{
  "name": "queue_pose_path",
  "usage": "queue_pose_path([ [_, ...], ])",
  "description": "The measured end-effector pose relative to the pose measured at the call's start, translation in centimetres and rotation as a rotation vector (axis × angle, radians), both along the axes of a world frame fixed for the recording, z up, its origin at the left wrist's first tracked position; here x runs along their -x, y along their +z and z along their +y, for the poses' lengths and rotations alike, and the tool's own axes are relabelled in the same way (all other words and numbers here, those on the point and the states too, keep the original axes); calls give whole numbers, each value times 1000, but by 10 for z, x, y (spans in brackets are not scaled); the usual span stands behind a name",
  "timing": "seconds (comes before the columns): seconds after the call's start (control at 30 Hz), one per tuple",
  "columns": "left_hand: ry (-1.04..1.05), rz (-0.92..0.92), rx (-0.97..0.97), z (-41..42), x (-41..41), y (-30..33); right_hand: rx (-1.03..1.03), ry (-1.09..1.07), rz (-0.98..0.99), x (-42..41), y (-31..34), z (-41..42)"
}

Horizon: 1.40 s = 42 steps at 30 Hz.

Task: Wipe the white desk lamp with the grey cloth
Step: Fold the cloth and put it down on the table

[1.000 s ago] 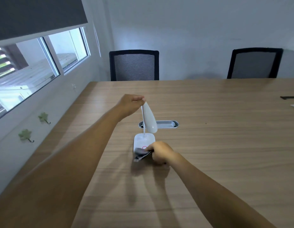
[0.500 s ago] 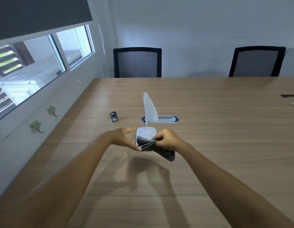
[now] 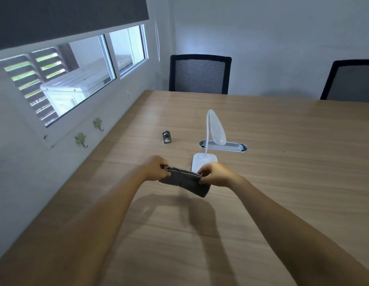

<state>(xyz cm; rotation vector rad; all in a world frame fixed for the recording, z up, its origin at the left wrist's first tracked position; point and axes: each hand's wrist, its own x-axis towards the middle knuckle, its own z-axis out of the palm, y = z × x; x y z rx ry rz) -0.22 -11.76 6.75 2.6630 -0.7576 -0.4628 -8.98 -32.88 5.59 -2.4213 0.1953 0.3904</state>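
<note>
grey cloth (image 3: 184,181) now off lamp (image 3: 215,129), stretched between both hands' fingers (image 3: 165,172)

A long wooden table (image 3: 282,193) with a pale brown grain carries everything here. On it stands the white desk lamp (image 3: 212,141), its flat base resting on the tabletop and its thin neck curving up to a drooping head. Just behind the base, a grey oval cable port (image 3: 231,145) sits flush in the surface. To the left lies a small metal clip-like object (image 3: 166,137), well apart from the lamp.
</note>
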Motion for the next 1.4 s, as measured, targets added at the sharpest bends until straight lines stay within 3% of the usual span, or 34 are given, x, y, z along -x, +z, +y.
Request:
queue_pose_path([
  [0.13,168,95,20,51,-3,-10,-44,38,-19,-19,-6,39],
  [0.27,429,150,112,103,-1,-21,-290,-12,77,-30,-16,90],
  [0.4,590,166,169,146,5,-38,-384,-63,135,-33,-33,133],
  [0.7,792,132,236,162,15,-84,-305,-142,82,-36,-72,163],
  [0.93,611,-9,104,119,5,-76,-69,-229,-120,-15,-66,104],
  [1.1,363,-118,158,43,21,-86,130,-420,-167,31,-80,31],
  [1.2,231,-81,121,0,37,-99,306,-481,-56,65,-93,-5],
  [1.4,185,-45,-80,-23,52,-127,390,-424,59,100,-119,-27],
])
